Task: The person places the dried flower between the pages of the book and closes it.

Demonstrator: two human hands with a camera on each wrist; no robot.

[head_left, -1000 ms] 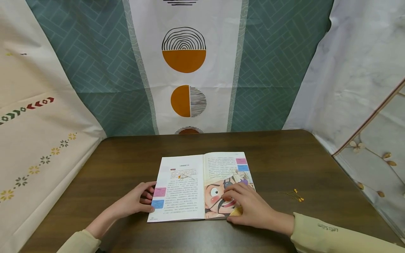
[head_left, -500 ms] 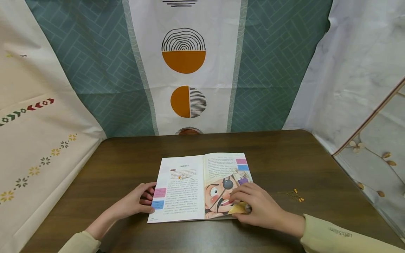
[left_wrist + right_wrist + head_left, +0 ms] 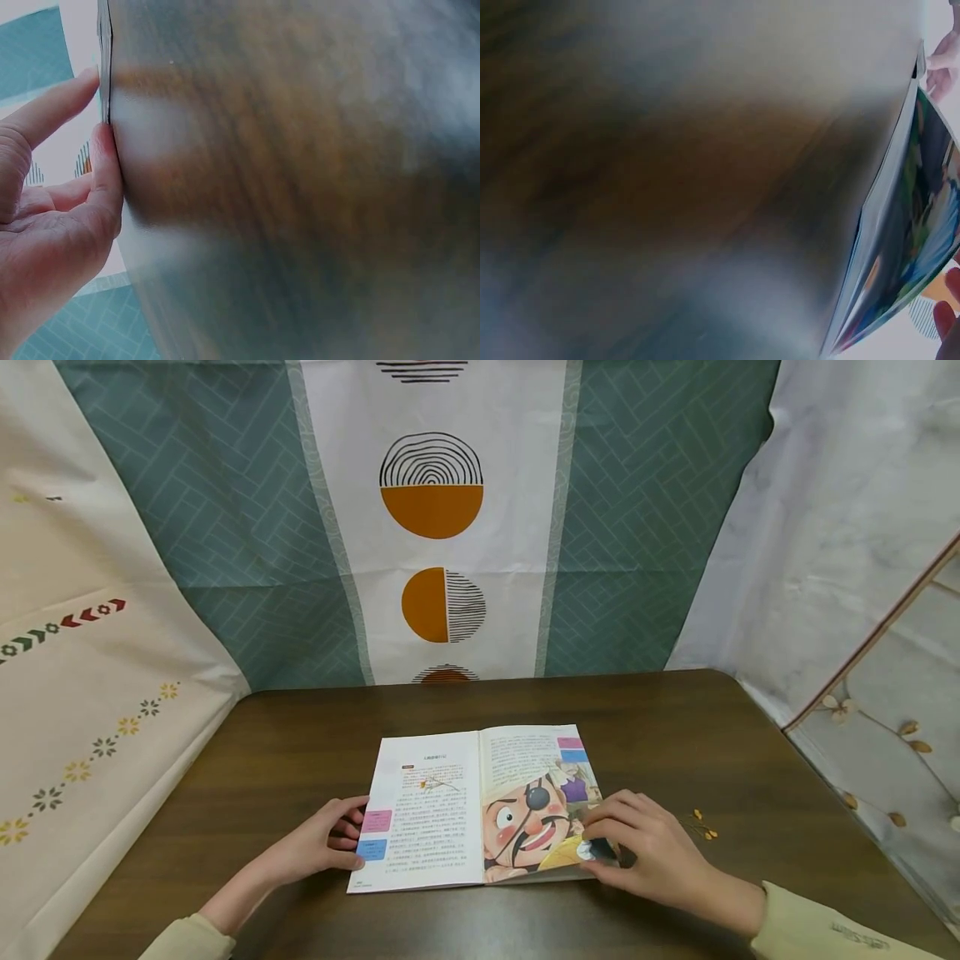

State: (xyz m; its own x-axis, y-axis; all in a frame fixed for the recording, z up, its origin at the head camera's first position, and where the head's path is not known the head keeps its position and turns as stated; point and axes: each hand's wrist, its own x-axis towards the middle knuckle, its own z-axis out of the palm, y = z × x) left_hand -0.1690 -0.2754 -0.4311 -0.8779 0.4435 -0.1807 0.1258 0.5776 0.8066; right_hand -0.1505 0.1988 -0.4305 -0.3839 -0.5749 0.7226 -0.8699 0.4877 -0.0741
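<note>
An open book (image 3: 427, 835) lies on the dark table, with text on its left page and a large cartoon pirate face (image 3: 521, 827) on its right page. My left hand (image 3: 318, 843) holds the book's left edge, the thumb on the lower left corner. In the left wrist view the fingers (image 3: 107, 161) meet the book's edge (image 3: 105, 67). My right hand (image 3: 652, 847) rests at the lower right corner of the right page, fingers bent loosely, with a gap between thumb and forefinger. A dried yellow flower sprig (image 3: 438, 784) lies on the left page.
A second yellow flower sprig (image 3: 703, 824) lies on the table (image 3: 637, 718) just beyond my right hand. Behind the table hangs a patterned cloth (image 3: 442, 527). More cloth covers the left side (image 3: 90, 693) and the right side (image 3: 847, 527).
My right hand has slid to the right across the right page toward its outer edge, uncovering more of the picture. My left hand has stayed at the left edge.
</note>
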